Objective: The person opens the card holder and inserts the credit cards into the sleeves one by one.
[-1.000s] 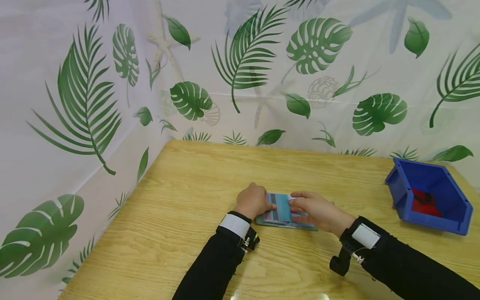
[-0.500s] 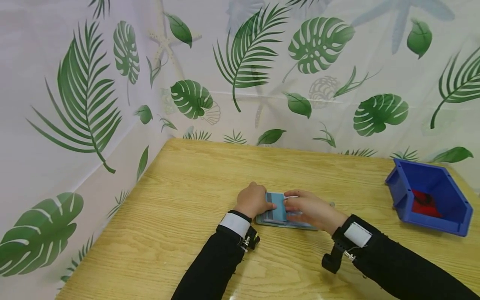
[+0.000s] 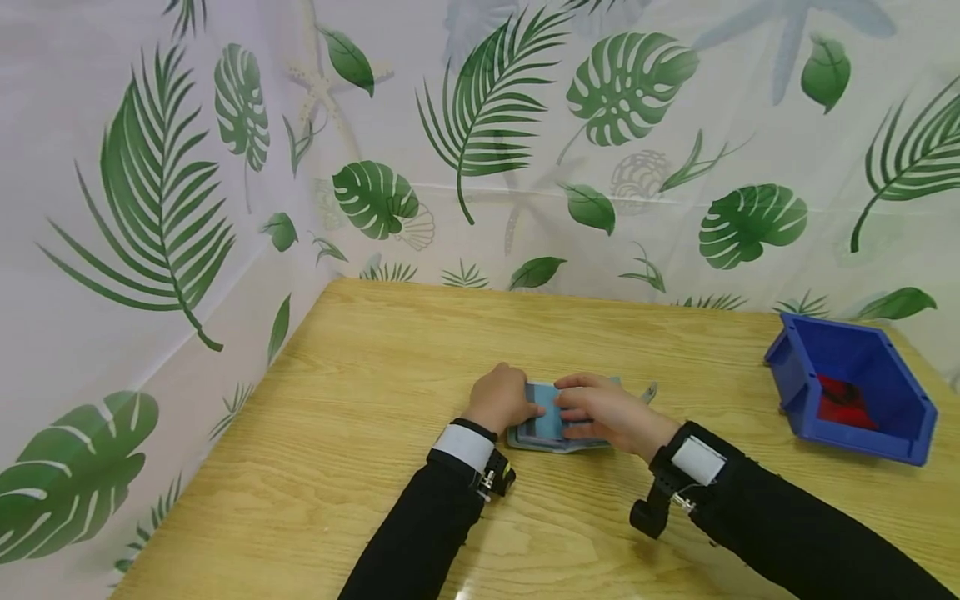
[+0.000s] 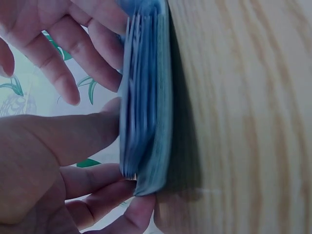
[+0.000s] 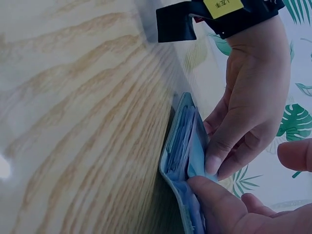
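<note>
Blue card book [image 4: 163, 97], open on the table [image 3: 405, 358]. Pinched at the left end by the left hand [image 3: 498, 400], with thumb on top; touched farther right by the right hand [image 3: 603, 412], with fingers loose. Seems like page-turning; probably needs one page [image 3: 545, 393] lifted next.

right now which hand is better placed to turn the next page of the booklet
Probably the right hand: it reaches over the booklet with loose fingers, apparently gripping nothing, while the left hand pinches the booklet's left end.
</note>
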A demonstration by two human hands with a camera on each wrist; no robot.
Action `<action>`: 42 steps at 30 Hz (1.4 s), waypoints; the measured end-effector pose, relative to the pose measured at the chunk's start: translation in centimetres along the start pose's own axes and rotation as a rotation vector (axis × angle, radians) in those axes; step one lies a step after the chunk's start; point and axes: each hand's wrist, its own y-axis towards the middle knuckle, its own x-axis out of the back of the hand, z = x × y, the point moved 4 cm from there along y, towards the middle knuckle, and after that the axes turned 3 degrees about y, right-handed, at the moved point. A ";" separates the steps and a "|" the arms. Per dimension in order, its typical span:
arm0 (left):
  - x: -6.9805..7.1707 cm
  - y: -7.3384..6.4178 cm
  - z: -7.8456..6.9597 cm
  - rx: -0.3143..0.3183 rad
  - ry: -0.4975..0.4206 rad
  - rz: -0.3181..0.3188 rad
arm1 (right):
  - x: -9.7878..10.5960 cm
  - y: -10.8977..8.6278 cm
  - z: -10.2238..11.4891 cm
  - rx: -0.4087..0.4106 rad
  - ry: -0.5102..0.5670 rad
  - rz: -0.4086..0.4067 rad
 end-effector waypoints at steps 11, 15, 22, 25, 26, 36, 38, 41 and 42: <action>-0.1 0.0 -0.4 0.012 0.010 -0.017 | 1.2 0.1 -0.7 0.013 0.020 0.022; -0.9 0.0 -0.8 0.003 0.031 -0.022 | 2.8 -0.1 -1.7 0.072 -0.076 0.068; -0.9 -0.1 -0.8 -0.018 0.034 -0.063 | 8.4 -1.1 -1.1 0.173 -0.320 -0.028; -0.9 -0.2 -0.7 -0.020 0.016 -0.057 | 11.4 -2.1 -0.5 0.187 -0.357 -0.099; -0.9 -0.3 -0.6 -0.019 0.013 -0.053 | 12.3 -2.5 -0.4 0.189 -0.362 -0.113; -0.7 -0.6 0.1 -0.032 -0.018 -0.051 | 18.7 -6.0 0.9 0.249 -0.429 -0.266; -0.7 -0.6 0.0 -0.032 -0.026 -0.045 | 19.9 -6.8 1.1 0.261 -0.440 -0.303; -1.0 -0.6 0.0 -0.034 -0.030 -0.035 | 21.7 -7.8 1.1 0.282 -0.453 -0.382; -1.0 -0.5 0.1 -0.035 -0.029 -0.033 | 22.3 -8.1 1.0 0.281 -0.458 -0.411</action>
